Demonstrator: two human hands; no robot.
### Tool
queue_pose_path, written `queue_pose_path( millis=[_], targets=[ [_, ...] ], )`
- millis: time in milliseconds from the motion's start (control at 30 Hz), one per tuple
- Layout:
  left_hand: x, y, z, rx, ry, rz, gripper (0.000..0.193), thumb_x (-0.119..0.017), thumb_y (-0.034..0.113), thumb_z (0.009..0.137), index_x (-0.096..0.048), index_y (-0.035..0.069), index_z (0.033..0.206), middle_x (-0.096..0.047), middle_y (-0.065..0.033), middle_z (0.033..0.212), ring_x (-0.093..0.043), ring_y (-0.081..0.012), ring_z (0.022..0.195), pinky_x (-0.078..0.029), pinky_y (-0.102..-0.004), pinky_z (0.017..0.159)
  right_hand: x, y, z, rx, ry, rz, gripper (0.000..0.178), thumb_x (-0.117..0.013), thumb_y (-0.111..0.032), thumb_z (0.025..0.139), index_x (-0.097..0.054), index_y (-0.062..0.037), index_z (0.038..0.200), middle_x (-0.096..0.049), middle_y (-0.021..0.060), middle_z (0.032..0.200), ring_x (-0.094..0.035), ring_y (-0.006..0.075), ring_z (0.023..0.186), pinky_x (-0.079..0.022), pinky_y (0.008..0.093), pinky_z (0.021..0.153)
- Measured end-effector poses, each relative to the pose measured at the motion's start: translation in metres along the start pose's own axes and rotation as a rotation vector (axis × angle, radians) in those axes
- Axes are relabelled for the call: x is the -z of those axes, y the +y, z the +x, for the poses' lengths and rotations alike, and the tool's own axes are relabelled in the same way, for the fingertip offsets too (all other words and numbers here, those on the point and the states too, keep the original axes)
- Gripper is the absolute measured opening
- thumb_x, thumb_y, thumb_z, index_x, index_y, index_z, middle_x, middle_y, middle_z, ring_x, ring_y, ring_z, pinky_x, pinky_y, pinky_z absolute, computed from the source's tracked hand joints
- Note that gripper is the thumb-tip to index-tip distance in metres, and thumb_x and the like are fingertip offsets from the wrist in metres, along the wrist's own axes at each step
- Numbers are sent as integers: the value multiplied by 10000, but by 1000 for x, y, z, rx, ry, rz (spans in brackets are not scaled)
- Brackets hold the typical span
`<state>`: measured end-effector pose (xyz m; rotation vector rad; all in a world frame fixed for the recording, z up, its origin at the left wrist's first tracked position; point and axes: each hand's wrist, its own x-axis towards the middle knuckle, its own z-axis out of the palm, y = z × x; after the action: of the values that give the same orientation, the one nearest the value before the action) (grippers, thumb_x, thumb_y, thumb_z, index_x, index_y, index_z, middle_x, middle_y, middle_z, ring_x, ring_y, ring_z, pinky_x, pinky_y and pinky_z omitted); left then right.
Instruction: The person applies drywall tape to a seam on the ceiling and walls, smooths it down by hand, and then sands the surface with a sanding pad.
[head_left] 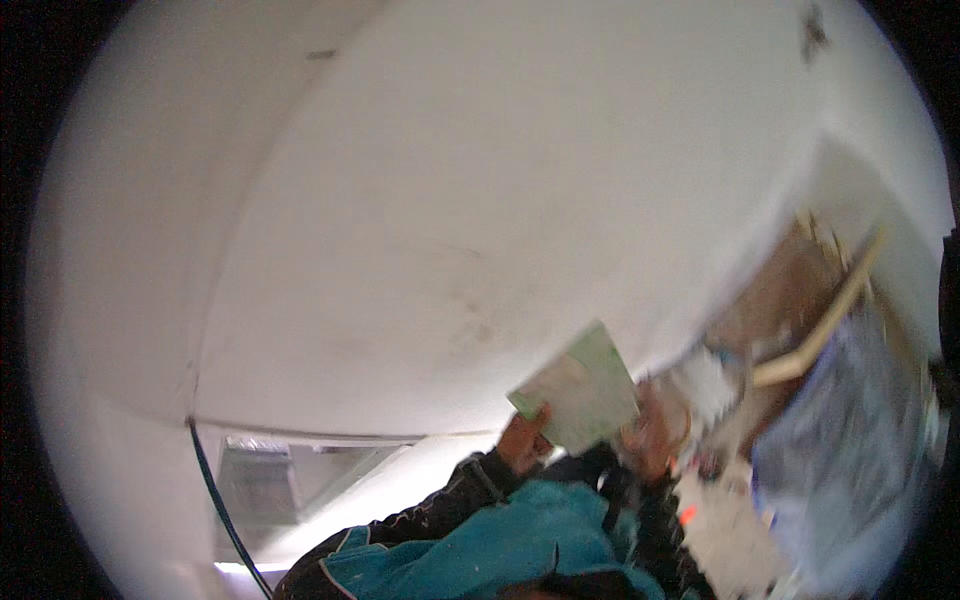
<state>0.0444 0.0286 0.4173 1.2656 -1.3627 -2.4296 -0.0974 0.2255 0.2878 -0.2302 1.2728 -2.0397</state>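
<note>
Background: a broad white wall (480, 200), scuffed in places, fills most of the view and bends with the lens.

Far left, low: a thin dark cable (215, 490) runs down the wall, beside a grey recessed opening (265, 480).

Centre, low: the person's left arm, in a dark sleeve (430, 510) over a teal garment (500, 550), rises from the lower edge. The left hand (522, 440) is lifted, fingers pinching the lower left corner of a pale green-and-white flat card (580, 390), which is held up tilted against the wall.

Right of centre: the right hand (650, 435) is raised at the card's lower right edge; blur hides its fingers, so their state cannot be told.

Far right: a blurred clutter of pale plastic wrapping (850, 440), a cream curved bar (830, 330) and white packaging (730, 530).
</note>
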Motion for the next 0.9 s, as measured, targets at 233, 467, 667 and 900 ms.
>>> queue_pose_path(
  millis=[233,467,667,900],
  targets=[
    [-39,103,-75,-179,102,101,302,-580,368,975,-509,107,1109,-446,43,663,-321,-48,468,-246,-226,415,-140,-80,12,234,-350,275,622,-621,-226,902,-368,17,1416,-491,166,1370,-441,294,1287,-347,411,1068],
    [-11,140,-105,-283,47,450,268,-514,332,1005,-565,79,1080,-485,39,687,-368,-36,494,-266,-213,424,-188,-162,40,-129,-419,703,477,-604,12,894,-441,-23,1341,-534,93,1296,-536,210,1162,-444,376,997],
    [37,118,-120,-246,11,-142,433,-498,421,940,-557,33,1124,-321,57,654,-232,-60,491,-209,-231,443,-234,-320,84,940,-253,-425,514,-491,14,911,-369,19,1410,-476,173,1245,-451,254,1121,-399,350,941],
    [53,76,-103,-67,-101,-683,390,-469,246,793,-539,4,1091,-404,0,703,-274,-90,477,-223,-243,405,-314,-400,166,1582,72,-1167,813,-581,41,786,-355,-318,1479,-228,159,1574,-274,418,1416,-268,674,1073]
  ],
)
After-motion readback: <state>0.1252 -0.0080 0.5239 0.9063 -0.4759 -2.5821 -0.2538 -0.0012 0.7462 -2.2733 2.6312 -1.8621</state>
